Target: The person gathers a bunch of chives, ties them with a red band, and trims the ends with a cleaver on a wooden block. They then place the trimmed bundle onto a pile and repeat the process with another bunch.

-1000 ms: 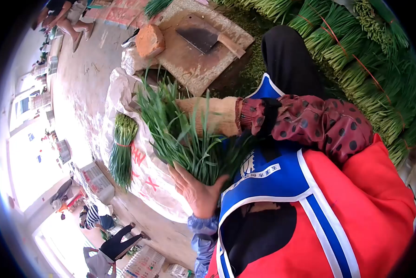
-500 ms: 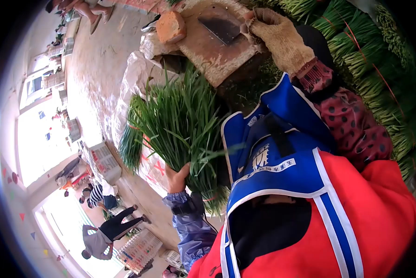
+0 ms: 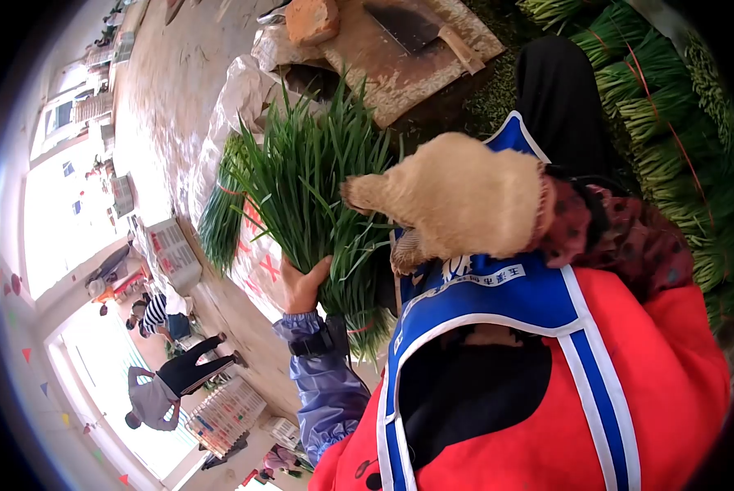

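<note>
My bare left hand (image 3: 306, 286) is wrapped round the lower part of a bunch of green chives (image 3: 318, 180), whose long leaves fan toward the top of the view. A band circles the bunch near its cut ends. My right hand (image 3: 449, 200), in a tan work glove, hovers over my apron just right of the leaves, thumb and fingers apart and nothing between them. A cleaver (image 3: 404, 26) with a wooden handle lies on the chopping board (image 3: 432, 78) ahead.
A brick (image 3: 311, 20) sits at the board's left edge. Another tied bunch (image 3: 222, 221) lies on a white sack (image 3: 256, 274) at left. Rows of bundled greens (image 3: 661, 139) line the right. A person (image 3: 166, 385) stands far off, near stacked crates (image 3: 224, 417).
My right hand has let go of the cleaver's handle, leaving it on the board, and come back toward the chives. My left hand still holds the bunch, slightly higher in view.
</note>
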`<state>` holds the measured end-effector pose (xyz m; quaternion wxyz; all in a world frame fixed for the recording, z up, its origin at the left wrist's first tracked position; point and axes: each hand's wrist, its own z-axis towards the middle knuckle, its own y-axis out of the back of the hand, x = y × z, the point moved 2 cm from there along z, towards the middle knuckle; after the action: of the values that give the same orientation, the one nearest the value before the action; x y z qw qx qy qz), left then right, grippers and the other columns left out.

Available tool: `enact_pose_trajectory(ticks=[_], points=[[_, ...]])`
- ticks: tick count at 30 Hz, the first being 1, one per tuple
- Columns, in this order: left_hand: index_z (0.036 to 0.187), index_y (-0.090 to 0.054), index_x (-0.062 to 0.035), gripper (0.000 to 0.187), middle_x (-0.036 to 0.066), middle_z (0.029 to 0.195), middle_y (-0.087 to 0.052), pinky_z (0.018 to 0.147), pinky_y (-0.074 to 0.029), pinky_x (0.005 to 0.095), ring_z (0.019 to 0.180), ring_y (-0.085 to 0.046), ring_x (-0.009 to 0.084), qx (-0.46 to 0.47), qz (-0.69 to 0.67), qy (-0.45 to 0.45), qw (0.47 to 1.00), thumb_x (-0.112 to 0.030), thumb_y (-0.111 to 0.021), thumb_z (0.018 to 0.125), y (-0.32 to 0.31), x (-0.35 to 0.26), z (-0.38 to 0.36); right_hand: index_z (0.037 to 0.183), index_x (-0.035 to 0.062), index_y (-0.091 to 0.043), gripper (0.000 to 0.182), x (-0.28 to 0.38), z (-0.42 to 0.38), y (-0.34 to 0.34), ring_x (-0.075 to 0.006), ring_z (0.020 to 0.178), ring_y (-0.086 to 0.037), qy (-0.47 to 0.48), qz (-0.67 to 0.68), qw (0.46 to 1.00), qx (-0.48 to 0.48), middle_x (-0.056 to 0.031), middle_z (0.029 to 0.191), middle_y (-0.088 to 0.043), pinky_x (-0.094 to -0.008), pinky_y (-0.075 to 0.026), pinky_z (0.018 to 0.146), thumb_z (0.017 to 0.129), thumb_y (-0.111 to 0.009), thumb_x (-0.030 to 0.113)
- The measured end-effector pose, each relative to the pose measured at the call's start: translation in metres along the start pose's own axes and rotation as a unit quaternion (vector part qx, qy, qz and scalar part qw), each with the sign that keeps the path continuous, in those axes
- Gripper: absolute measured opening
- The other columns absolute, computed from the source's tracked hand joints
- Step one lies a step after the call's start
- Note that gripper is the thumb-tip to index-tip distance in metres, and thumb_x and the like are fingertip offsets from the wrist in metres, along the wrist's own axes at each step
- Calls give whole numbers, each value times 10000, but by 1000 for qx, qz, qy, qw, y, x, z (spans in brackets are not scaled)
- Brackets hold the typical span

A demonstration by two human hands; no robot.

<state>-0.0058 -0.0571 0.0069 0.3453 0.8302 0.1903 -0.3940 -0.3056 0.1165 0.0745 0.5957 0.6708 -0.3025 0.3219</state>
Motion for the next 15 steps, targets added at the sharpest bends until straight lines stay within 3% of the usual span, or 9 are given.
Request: enact_pose_trajectory(ticks=[4, 5, 7, 8, 10, 11, 12, 14, 15], points=[[1260, -533, 34, 597, 130, 1130, -665, 929, -499, 347, 998, -643, 209, -1, 1, -20, 1000, -95, -774, 729, -3, -2, -1, 1116, 56, -659, 373, -7, 17, -42, -291, 790, -698, 53, 78, 994, 54, -154, 829, -691, -414, -540, 678, 792, -765, 208], [1260, -533, 34, 597, 130, 1130, -665, 929, -499, 347, 998, -643, 209, -2, 0, -19, 1000, -95, -774, 729, -3, -1, -2, 1127, 36, -654, 342, -8, 19, -53, -234, 740, -666, 8, 272, 961, 56, -119, 815, -680, -368, -521, 639, 833, -727, 196], [1271, -522, 29, 619, 127, 1143, -657, 930, -499, 349, 1007, -639, 207, -33, 27, -30, 999, -82, -781, 720, -4, 1, -4, 1148, -4, -645, 290, -5, 20, -65, -121, 642, -603, -81, 620, 779, 54, -51, 786, -658, -275, -484, 561, 915, -650, 171], [1271, -522, 29, 619, 127, 1143, -657, 930, -499, 349, 1007, -639, 207, -33, 26, -31, 999, -82, -781, 720, -6, -1, -4, 1148, -4, -645, 290, -6, 21, -64, -121, 642, -603, -81, 618, 780, 53, -51, 786, -658, -275, -484, 561, 915, -650, 171], [1277, -516, 27, 634, 126, 1154, -650, 933, -500, 353, 1015, -636, 207, -39, 20, -36, 998, -71, -785, 712, -10, -5, -7, 1079, -10, -658, 222, -1, 21, -58, -86, 617, -569, -92, 704, 699, 87, -15, 792, -633, -217, -446, 529, 926, -639, 150], [1267, -525, 27, 622, 120, 1140, -656, 934, -500, 354, 1009, -637, 205, -36, 0, -38, 999, -53, -780, 705, -11, -5, -7, 961, 19, -660, 118, 0, 22, -59, -92, 594, -574, -65, 688, 721, 54, -25, 759, -632, -227, -443, 502, 931, -623, 127], [1267, -525, 27, 622, 120, 1140, -656, 934, -500, 354, 1009, -637, 205, -35, -1, -41, 999, -53, -780, 705, -10, -4, -8, 961, 19, -660, 118, -3, 24, -59, -92, 594, -574, -65, 686, 723, 52, -25, 759, -632, -227, -443, 502, 931, -623, 127], [1257, -535, 34, 612, 114, 1123, -665, 924, -506, 354, 995, -642, 202, -23, -34, -3, 999, -36, -772, 697, -5, 0, -8, 876, 35, -640, 102, -17, 28, -42, -85, 583, -574, 42, 499, 829, -249, -36, 755, -640, -230, -435, 482, 923, -637, 125], [1247, -551, 40, 598, 112, 1117, -670, 914, -513, 350, 978, -648, 201, -8, -53, -10, 998, -22, -762, 691, -2, 5, -5, 946, 38, -655, 71, -29, 29, -23, -85, 602, -592, 29, 543, 795, -270, -37, 776, -652, -234, -470, 511, 933, -638, 105]])
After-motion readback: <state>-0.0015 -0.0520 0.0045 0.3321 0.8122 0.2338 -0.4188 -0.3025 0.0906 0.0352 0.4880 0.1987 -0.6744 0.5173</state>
